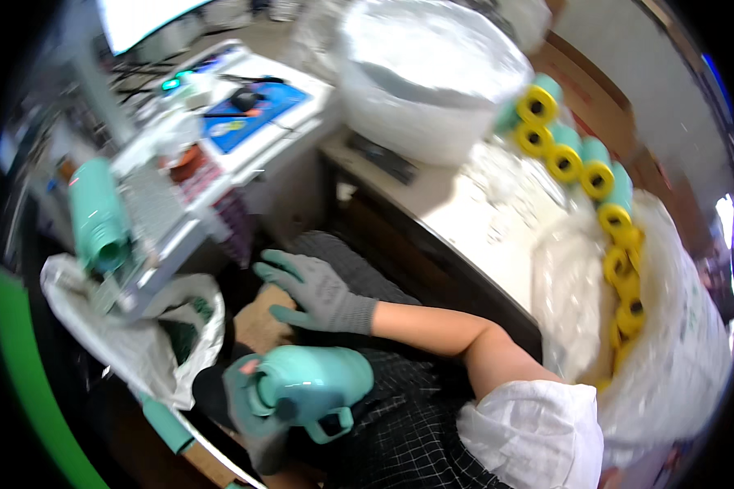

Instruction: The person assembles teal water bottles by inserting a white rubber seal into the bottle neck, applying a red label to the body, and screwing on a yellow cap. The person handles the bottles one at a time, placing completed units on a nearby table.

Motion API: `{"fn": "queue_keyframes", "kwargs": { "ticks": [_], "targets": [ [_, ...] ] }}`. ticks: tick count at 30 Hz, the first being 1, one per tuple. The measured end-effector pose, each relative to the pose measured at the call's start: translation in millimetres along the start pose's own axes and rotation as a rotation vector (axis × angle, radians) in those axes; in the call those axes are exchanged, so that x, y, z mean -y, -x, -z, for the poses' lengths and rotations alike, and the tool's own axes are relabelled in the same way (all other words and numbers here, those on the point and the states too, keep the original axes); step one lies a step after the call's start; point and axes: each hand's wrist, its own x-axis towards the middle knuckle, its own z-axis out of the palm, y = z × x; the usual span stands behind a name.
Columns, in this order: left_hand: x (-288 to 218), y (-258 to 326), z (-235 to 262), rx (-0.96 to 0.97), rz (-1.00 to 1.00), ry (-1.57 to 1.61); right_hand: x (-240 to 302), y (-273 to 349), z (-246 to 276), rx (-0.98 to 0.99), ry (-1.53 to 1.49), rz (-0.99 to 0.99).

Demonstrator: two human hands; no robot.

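Observation:
A teal jug (318, 379) with a loop handle lies on its side above my lap, its mouth end toward the left. My left hand (257, 411), in a grey glove, is closed around that mouth end; a bare fingertip shows by the rim. Above the jug, my right hand (314, 293) in a grey and teal glove is held with fingers spread and nothing in them. It is apart from the jug, near a tan surface (265, 318). Some blur hides fine detail on the jug.
A white sack (114, 326) with dark green contents stands at the left, below another teal bottle (96, 216). A desk (289, 134) holds a mouse on a blue mat. On the right table (481, 244) are a large plastic-wrapped bundle (432, 77) and yellow-ended teal cylinders (564, 159).

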Motion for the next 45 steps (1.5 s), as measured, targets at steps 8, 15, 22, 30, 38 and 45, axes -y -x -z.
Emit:
{"fn": "queue_keyframes", "kwargs": {
  "ticks": [8, 15, 22, 30, 38, 45],
  "targets": [
    [10.2, -23.1, -11.8, -0.005, 0.083, 0.011, 52.9, 223.8, 189.2, -0.037, 0.359, -0.625],
    [-6.5, -41.2, -37.0, 0.101, 0.139, 0.129, 74.2, 342.5, 374.5, 0.075, 0.882, -1.693],
    [13.7, -40.2, -27.4, 0.066, -0.032, -0.06, 65.9, 436.0, 285.0, -0.009, 0.905, -1.799],
    [29.8, -36.4, -26.3, 0.022, 0.004, -0.08, 33.7, 405.0, 485.2, -0.669, 1.325, -1.229],
    [-16.3, -48.3, -62.6, 0.122, 0.05, 0.018, 27.4, 386.3, 359.4, 0.142, 0.206, -1.75],
    [4.6, -42.9, -41.3, 0.103, -0.035, 0.003, -12.0, 493.1, 474.8, -1.151, 1.286, -1.672]
  ]
}}
